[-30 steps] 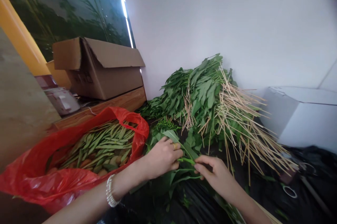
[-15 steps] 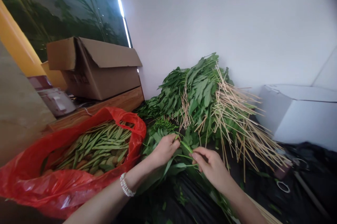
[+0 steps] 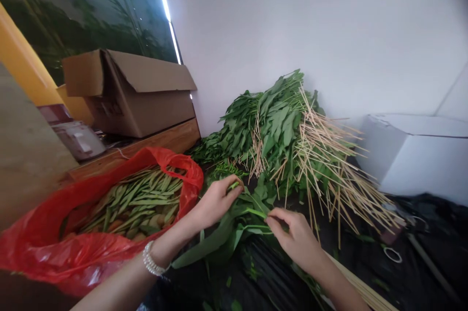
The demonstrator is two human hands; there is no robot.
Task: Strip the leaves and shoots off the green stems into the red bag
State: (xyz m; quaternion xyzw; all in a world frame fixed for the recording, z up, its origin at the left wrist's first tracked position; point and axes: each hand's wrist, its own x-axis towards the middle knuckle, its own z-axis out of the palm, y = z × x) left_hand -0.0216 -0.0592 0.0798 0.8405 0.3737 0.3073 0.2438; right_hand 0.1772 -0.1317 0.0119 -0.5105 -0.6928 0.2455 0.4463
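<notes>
Left fingers (image 3: 231, 189) and right fingers (image 3: 274, 217) pinching leafy green stem (image 3: 252, 212) between them, seemingly to keep it taut, clear of black plastic sheeting (image 3: 270, 277). Red plastic bag (image 3: 47, 238) of green pods (image 3: 135, 199) left of stem; leaf pile (image 3: 278, 130) with wooden skewers (image 3: 329, 169) behind stem.

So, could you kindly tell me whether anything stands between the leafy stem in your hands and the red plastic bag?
Only the left hand does: it sits between the leafy stem and the open red plastic bag, right beside the bag's rim. The right hand is on the stem's far side. No other object intervenes.
</notes>
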